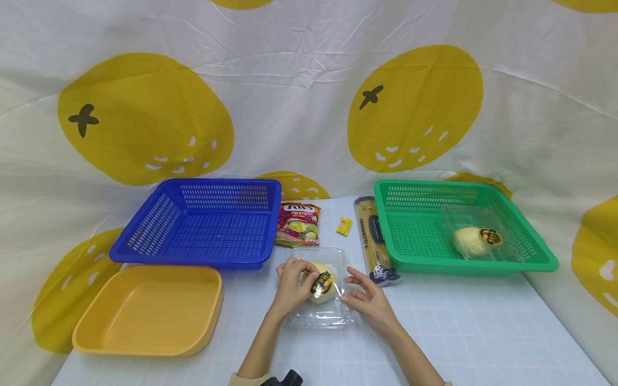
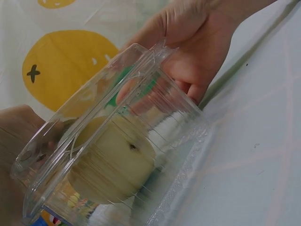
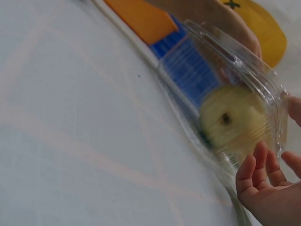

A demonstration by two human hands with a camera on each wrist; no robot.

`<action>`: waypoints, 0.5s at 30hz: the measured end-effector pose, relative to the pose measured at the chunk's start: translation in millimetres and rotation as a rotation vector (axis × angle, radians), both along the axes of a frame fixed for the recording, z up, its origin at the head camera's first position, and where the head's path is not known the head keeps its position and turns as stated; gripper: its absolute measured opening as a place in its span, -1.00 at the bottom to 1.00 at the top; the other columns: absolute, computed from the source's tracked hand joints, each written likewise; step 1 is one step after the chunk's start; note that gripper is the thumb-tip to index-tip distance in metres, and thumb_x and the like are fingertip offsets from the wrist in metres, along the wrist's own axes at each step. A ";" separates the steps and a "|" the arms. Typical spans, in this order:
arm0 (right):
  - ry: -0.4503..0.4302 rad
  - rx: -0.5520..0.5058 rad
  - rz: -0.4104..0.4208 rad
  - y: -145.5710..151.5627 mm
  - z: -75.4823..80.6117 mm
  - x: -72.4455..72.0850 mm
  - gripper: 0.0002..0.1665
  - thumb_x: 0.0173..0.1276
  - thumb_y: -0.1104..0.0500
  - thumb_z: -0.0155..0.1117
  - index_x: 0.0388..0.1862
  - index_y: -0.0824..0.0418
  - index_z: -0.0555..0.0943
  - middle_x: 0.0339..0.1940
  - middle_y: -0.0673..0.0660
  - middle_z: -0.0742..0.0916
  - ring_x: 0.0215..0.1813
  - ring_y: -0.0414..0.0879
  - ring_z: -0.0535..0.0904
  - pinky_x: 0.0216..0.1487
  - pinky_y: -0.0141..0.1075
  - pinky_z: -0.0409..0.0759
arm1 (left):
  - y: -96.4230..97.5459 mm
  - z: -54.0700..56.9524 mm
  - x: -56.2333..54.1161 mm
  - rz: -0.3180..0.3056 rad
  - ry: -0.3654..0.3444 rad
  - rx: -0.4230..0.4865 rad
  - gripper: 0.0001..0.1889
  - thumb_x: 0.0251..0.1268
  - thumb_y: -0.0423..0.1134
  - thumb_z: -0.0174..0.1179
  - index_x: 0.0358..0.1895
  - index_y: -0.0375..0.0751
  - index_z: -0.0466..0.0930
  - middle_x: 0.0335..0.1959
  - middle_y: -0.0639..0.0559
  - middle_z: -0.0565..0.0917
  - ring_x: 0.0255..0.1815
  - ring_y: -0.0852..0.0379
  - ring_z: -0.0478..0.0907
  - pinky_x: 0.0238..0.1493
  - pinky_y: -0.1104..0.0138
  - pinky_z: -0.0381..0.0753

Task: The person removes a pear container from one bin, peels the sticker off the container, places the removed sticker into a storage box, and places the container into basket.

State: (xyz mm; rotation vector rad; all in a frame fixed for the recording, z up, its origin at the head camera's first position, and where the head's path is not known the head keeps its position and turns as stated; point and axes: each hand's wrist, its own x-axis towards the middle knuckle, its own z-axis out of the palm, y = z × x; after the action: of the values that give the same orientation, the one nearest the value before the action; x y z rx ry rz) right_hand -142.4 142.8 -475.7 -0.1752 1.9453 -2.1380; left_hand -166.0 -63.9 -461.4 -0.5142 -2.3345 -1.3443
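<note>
1. Nearest, we see the right hand (image 1: 369,300), fingers relaxed and parted, holding nothing.
2. The left hand (image 1: 293,281) bends over the clear box (image 1: 333,312); we cannot tell its grip.
3. That box, fruit (image 2: 115,160) inside, sits mid-counter (image 1: 483,332).
4. Beyond lies a candy bag (image 1: 300,225).

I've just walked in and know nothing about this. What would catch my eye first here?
Probably the big yellow prints on the white backdrop, with a vivid blue basket at left and a green basket at right. Front and centre, a left hand and right hand flank a clear box holding a pale round fruit.
</note>
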 end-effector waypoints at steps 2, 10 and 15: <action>-0.003 0.001 -0.001 0.0 -0.1 0.0 -0.11 0.11 0.41 0.34 0.42 0.33 0.17 0.09 0.23 0.44 -0.22 -0.18 0.57 -0.24 -0.44 0.58 | 0.1 0.1 -0.5 0.001 -0.009 0.018 -0.92 0.00 -0.47 0.29 -0.47 -0.24 0.61 -0.49 0.03 0.64 -0.32 0.10 0.37 0.02 0.02 0.10; 0.009 -0.011 0.011 0.6 -1.2 0.1 -0.10 0.12 0.41 0.33 0.43 0.33 0.16 0.10 0.24 0.43 -0.22 -0.19 0.57 -0.24 -0.45 0.58 | -3.1 3.5 -0.3 -0.023 -0.106 0.116 -0.95 0.03 -0.47 0.28 -0.46 -0.28 0.62 -0.47 -0.02 0.60 -0.30 0.11 0.43 0.05 0.08 0.15; 0.005 -0.021 0.001 0.8 -2.2 0.2 -0.11 0.11 0.44 0.32 0.42 0.34 0.17 0.09 0.23 0.44 -0.24 -0.19 0.57 -0.27 -0.44 0.58 | -6.4 2.1 0.8 -0.027 -0.171 0.248 -0.94 0.03 -0.49 0.29 -0.38 -0.35 0.66 -0.43 -0.11 0.63 -0.30 0.07 0.50 0.01 0.14 0.42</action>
State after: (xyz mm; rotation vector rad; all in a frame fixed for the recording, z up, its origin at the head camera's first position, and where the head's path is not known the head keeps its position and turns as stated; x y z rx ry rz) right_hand -142.2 143.6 -477.9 -0.1855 1.9262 -2.1601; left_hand -165.3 -70.4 -459.3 -0.3687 -2.2517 -1.7216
